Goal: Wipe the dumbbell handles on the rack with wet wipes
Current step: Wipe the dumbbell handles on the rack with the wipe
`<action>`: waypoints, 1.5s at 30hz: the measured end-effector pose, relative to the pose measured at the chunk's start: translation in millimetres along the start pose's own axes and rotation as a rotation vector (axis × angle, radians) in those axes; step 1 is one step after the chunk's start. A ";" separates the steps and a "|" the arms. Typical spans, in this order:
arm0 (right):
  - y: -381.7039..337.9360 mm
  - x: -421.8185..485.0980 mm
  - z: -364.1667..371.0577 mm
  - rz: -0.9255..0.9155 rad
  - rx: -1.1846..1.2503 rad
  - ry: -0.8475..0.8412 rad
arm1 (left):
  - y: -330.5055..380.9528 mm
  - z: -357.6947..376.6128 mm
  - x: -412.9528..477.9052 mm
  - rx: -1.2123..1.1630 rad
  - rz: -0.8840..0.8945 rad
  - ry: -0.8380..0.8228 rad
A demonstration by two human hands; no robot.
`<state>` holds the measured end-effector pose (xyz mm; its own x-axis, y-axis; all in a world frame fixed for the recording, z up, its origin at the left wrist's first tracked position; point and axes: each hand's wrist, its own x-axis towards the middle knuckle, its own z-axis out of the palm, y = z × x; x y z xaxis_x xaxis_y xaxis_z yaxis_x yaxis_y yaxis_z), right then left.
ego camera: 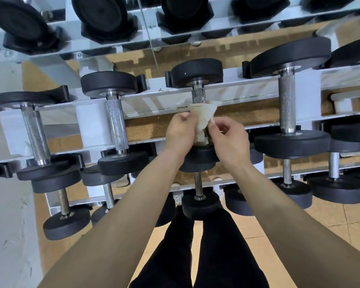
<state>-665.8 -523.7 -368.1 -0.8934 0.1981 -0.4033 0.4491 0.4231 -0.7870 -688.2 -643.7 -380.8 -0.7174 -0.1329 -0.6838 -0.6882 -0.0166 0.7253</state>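
Note:
A black dumbbell with a knurled steel handle (198, 95) lies across the middle tier of the white rack (247, 88). A crumpled, off-white wet wipe (203, 119) is wrapped around the lower part of that handle. My left hand (180, 132) pinches the wipe from the left. My right hand (229, 135) pinches its right edge with thumb and fingers. The wipe and my hands hide the handle's near half. The dumbbell's near head (200, 156) shows just below my hands.
Neighbouring dumbbells lie on the same tier: two to the left (116, 121) and a larger one to the right (287, 104). More dumbbells fill the upper tier (104, 15) and the lower tier (199, 200). My legs stand on the tan floor (289, 217).

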 end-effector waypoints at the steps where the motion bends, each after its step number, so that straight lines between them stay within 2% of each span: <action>1: -1.4 -1.3 0.4 -0.016 -0.022 0.022 | -2.8 -0.4 -4.1 0.021 0.015 0.033; 4: -4.2 -1.3 1.4 -0.058 -0.073 0.051 | -9.4 -0.9 -12.7 0.063 0.087 0.112; 13: -22.3 -5.1 -8.5 -0.185 -0.213 -0.050 | -2.9 -5.8 -15.7 -0.068 0.030 0.037; 18: -29.7 -15.1 -8.8 -0.197 -0.100 -0.042 | -1.1 -10.7 -11.3 0.013 0.009 -0.027; 20: -28.4 -14.1 1.0 -0.175 -0.116 -0.100 | 1.4 -12.6 -11.5 -0.014 0.025 -0.044; 24: -23.1 -6.3 14.3 -0.166 -0.341 -0.288 | 3.9 -16.8 -9.7 -0.123 -0.015 -0.104; 26: -25.9 -4.4 7.4 -0.128 -0.279 -0.364 | 2.8 -18.6 -8.8 -0.068 0.024 -0.152; 28: -25.0 -5.2 -2.7 -0.071 -0.112 -0.303 | -2.2 -19.2 -6.3 -0.005 0.039 -0.156; 30: -17.6 -3.4 -10.4 -0.043 -0.042 -0.078 | -7.1 -17.2 -3.0 0.046 0.029 -0.088; 31: -12.7 -0.1 -11.3 -0.027 -0.063 -0.005 | -9.6 -15.6 -2.0 0.073 0.038 -0.035; 32: -10.5 4.1 -10.1 0.000 -0.093 -0.005 | -11.5 -13.4 -1.7 0.099 0.061 0.026; 35: -15.6 22.1 2.0 0.120 -0.092 -0.221 | -18.6 -9.7 -4.7 0.140 0.164 0.186; 39: -23.3 49.2 22.4 0.211 -0.010 -0.343 | -25.9 -6.3 -20.0 -0.035 0.153 0.344; 43: -22.9 61.2 41.1 0.374 0.168 -0.295 | -29.0 2.2 -25.8 -0.233 0.107 0.552; 45: -25.1 66.1 40.7 0.451 0.267 -0.347 | -26.6 10.8 -25.7 -0.269 0.078 0.582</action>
<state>-735.5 -557.2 -394.1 -0.5785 -0.0119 -0.8156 0.8089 0.1205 -0.5755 -652.6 -629.1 -383.4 -0.5365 -0.6582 -0.5282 -0.5315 -0.2227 0.8173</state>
